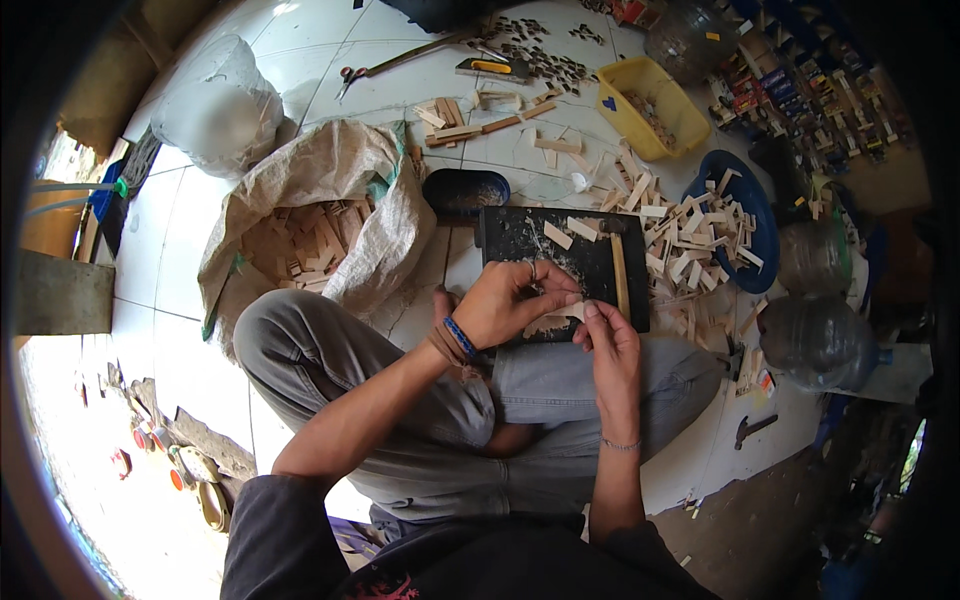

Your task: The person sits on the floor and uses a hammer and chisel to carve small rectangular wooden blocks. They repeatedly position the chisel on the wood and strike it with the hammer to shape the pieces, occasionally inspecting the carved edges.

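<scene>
I sit cross-legged with both hands together over the near edge of a black board (500, 235). My right hand (612, 340) pinches a small pale wooden piece (571, 311) between thumb and fingers. Against the same piece, my left hand (508, 302) is closed, thumb and fingertips pressed together at its left end. Whether something tiny is also between those fingertips cannot be made out. A hammer (620, 275) with a wooden handle lies on the board's right side. Two small wooden blocks (557, 235) rest near its far edge.
Right of the board, loose wooden pieces (690, 235) spill around a blue basin (762, 215). An open woven sack (385, 230) of wood pieces stands left, beside a dark blue tray (450, 178). Farther off are a yellow tub (690, 135), a handsaw (490, 68) and scissors (348, 78).
</scene>
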Action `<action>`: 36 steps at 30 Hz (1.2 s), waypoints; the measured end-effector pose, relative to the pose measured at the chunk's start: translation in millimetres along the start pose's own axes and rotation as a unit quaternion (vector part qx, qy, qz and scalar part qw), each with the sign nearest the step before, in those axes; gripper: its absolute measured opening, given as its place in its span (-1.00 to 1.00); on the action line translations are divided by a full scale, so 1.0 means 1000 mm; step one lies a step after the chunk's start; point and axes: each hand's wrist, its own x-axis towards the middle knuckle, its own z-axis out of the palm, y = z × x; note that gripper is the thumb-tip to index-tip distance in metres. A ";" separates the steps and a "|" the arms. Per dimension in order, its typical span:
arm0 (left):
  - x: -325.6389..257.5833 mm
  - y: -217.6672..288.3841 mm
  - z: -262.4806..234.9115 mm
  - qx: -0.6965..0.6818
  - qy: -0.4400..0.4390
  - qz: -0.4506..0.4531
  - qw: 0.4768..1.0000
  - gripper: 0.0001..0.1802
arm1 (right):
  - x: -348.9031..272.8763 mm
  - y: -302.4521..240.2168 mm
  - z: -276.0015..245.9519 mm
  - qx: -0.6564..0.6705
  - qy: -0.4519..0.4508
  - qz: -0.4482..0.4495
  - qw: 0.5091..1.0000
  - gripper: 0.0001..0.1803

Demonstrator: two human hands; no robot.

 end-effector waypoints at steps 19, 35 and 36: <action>0.007 -0.009 0.004 0.105 0.018 0.175 0.979 -0.80 | 0.005 0.004 0.003 0.005 -0.019 -0.025 0.999 -0.73; 0.007 -0.021 0.001 0.211 0.025 0.207 0.955 -0.70 | 0.006 -0.002 0.003 -0.023 -0.008 0.003 1.000 -0.68; 0.007 -0.020 0.001 0.212 0.030 0.229 0.950 -0.69 | 0.006 -0.002 0.003 -0.025 -0.009 0.001 1.000 -0.67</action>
